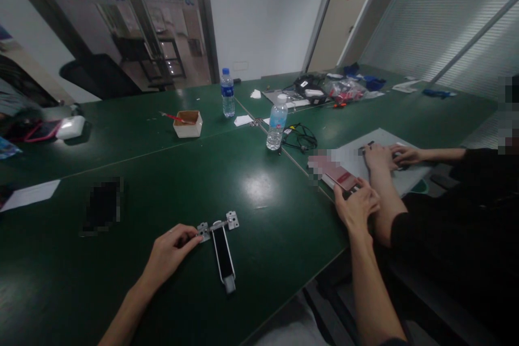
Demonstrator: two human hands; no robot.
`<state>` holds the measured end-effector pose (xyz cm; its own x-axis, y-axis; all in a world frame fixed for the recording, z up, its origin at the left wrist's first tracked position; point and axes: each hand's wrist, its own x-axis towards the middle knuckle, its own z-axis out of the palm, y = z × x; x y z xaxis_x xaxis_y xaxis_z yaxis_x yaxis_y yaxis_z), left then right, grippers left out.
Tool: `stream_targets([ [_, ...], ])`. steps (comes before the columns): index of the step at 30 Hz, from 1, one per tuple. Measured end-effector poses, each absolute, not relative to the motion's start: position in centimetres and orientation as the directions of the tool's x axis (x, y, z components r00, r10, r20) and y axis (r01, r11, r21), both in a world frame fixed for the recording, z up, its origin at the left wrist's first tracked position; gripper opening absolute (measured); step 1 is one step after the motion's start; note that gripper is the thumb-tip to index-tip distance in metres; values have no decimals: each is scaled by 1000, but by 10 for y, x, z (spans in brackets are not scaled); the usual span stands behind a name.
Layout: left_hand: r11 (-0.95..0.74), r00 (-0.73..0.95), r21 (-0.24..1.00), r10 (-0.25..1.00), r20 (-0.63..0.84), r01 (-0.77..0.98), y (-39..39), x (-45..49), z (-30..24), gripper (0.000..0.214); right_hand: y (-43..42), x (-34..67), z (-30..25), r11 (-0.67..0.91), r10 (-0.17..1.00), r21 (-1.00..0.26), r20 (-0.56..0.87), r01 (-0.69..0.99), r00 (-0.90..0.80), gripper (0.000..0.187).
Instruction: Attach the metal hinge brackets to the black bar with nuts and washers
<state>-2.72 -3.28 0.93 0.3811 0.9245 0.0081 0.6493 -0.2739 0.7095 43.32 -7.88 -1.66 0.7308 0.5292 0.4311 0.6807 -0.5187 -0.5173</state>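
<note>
Just beside the left hand [172, 251], a narrow black bar [224, 253] lies flat on the glossy green table [263, 211], its far end crossed by a silver metal bracket [221, 223] with small square plates; thumb and forefinger pinch the left plate. Well apart to the right, the right hand [357, 206] curls over the near edge of a flat red packet [343, 177], grip uncertain.

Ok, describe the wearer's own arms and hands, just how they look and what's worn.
The left hand and right hand are bare: no gloves, rings or watch show. The left forearm and right forearm have no sleeves. Only a dark edge, perhaps a short sleeve, shows at the picture's bottom on the right arm.
</note>
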Motion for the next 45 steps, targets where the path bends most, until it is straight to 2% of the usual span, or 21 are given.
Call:
stream_targets([
  [9, -258, 361, 710, 933, 6, 655, -33, -25, 13, 45, -80, 433, -17, -499, 514, -520, 466, 693, 720, 65],
  [17, -262, 369, 718, 929, 8, 645, -32, -25, 12, 44, -80, 433, -16, -504, 523, -531, 439, 681, 730, 66],
  [23, -240, 357, 723, 934, -9, 647, -33, -23, 16, 46, -61, 437, 3, -381, 659, -449, 481, 808, 578, 67],
  [30, -248, 368, 722, 930, -10, 646, -33, -27, 12, 42, -29, 448, 12, -342, 829, -331, 335, 880, 448, 73],
  [33, -259, 369, 719, 929, 4, 645, -33, -27, 10, 38, -28, 448, 13, -352, 836, -325, 312, 877, 451, 74],
  [37, -262, 372, 709, 928, -1, 655, -33, -28, 8, 34, -35, 437, 24, -309, 783, -344, 437, 887, 442, 66],
  [39, -263, 368, 702, 930, 1, 662, -32, -28, 7, 34, -37, 424, 32, -252, 775, -366, 478, 896, 414, 62],
  [41, -262, 363, 699, 932, 3, 665, -32, -27, 8, 35, -38, 406, 40, -121, 810, -388, 494, 914, 317, 53],
  [45, -259, 352, 695, 936, 9, 671, -33, -25, 11, 38, -34, 355, 51, 291, 894, -443, 442, 848, -76, 29],
])
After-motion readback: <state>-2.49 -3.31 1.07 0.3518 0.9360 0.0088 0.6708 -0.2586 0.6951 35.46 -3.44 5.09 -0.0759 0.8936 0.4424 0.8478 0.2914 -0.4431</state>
